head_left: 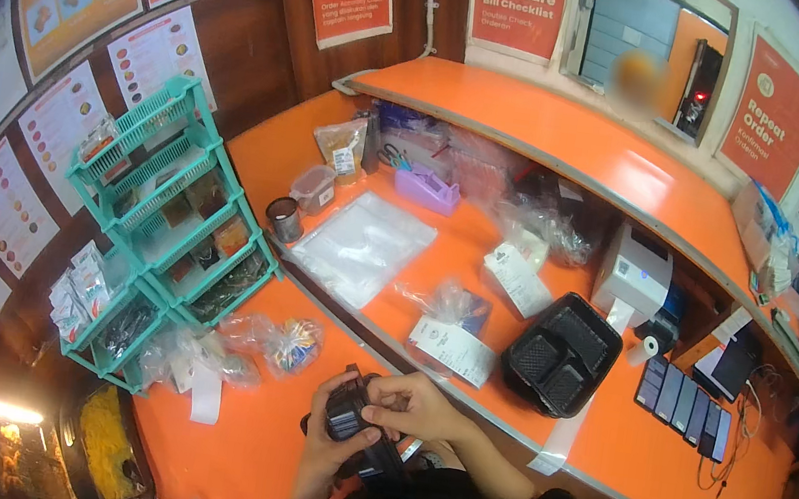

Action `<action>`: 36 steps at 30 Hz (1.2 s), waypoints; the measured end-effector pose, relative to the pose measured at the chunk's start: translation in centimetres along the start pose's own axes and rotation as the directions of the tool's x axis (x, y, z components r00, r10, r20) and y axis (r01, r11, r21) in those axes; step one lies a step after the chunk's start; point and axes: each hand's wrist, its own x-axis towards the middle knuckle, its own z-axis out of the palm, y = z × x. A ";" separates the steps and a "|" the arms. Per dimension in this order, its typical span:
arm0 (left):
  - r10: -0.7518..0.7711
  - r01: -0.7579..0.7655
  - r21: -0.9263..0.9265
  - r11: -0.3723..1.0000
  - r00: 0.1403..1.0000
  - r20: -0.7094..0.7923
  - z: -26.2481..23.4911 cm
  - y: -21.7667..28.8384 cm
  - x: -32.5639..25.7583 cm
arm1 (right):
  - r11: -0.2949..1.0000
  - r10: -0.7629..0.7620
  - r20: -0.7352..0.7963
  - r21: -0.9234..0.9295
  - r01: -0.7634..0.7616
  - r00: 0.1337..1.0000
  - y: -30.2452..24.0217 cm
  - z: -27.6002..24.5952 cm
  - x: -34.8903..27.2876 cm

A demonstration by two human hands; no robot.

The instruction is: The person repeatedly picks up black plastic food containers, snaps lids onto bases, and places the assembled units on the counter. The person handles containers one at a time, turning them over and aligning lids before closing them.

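Observation:
At the front edge of the orange counter, both hands are on a dark, boxy black item with ribbed grey-black faces; its exact kind I cannot make out. My left hand wraps round its left side, thumb across the front. My right hand pinches at its upper right part with bent fingers. Beyond the hands, to the left, lies a clear plastic bag of small colourful packets. Farther ahead is a tied plastic bag with a white receipt, and to its right a stack of black compartment trays.
A green tiered rack stands at left. Flat clear bags, a purple tape dispenser and a brown cup lie beyond. At right are a white label printer, several phones in a row and loose cables. A raised orange shelf runs behind.

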 end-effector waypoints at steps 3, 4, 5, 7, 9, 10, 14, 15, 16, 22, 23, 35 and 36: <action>0.042 -0.041 0.058 0.998 0.999 -0.028 0.1 0.1 0.6 | 0.998 -0.027 -0.025 -0.057 0.026 0.999 -0.4 -0.1 0.4; 0.034 -0.032 0.048 0.998 0.998 -0.049 0.2 0.4 0.9 | 0.996 -0.039 -0.036 -0.084 0.036 0.999 -0.7 -0.1 0.6; 0.026 -0.023 0.039 0.999 0.997 -0.070 0.4 0.7 1.1 | 0.995 -0.044 -0.056 -0.097 0.038 0.997 -1.0 0.1 0.9; 0.013 -0.012 0.010 1.000 0.995 -0.102 0.4 0.8 1.2 | 0.992 -0.051 -0.097 -0.122 0.039 0.994 -1.2 0.5 0.9; 0.006 -0.009 -0.026 1.000 0.991 -0.132 0.0 0.7 1.2 | 0.986 -0.130 -0.078 -0.117 0.121 0.988 -0.4 0.2 1.1; 0.029 -0.029 0.008 1.000 0.991 -0.130 0.0 0.7 1.2 | 0.981 -0.166 -0.065 -0.112 0.158 0.984 -0.1 0.2 1.2; 0.037 -0.031 0.041 0.999 0.989 -0.142 0.0 1.3 1.1 | 0.991 -0.090 -0.074 -0.106 0.082 0.993 -0.5 0.1 1.3; 0.023 -0.020 0.019 1.000 0.989 -0.146 0.0 1.4 1.3 | 0.996 -0.078 -0.077 -0.050 0.074 0.994 -0.4 -0.1 1.3; 0.014 -0.009 0.037 0.999 0.992 -0.127 -0.1 1.5 1.3 | 0.997 -0.078 -0.093 -0.026 0.076 0.993 -0.8 -0.1 1.2; 0.043 -0.037 0.064 0.997 0.993 -0.105 -0.4 1.2 1.2 | 0.995 -0.102 -0.092 -0.030 0.100 0.990 -1.1 -0.5 1.0; 0.029 -0.024 0.049 0.999 0.994 -0.109 -0.4 1.4 1.2 | 0.995 -0.099 -0.097 -0.036 0.096 0.990 -1.0 -0.4 1.1; 0.048 -0.039 0.072 0.997 0.991 -0.122 -1.2 0.7 0.9 | 0.997 -0.083 -0.055 0.004 0.083 0.995 -0.9 0.9 1.9; 0.053 -0.045 0.074 0.996 0.991 -0.121 -1.2 0.7 0.9 | 0.996 -0.084 -0.050 0.004 0.084 0.995 -1.0 0.9 1.9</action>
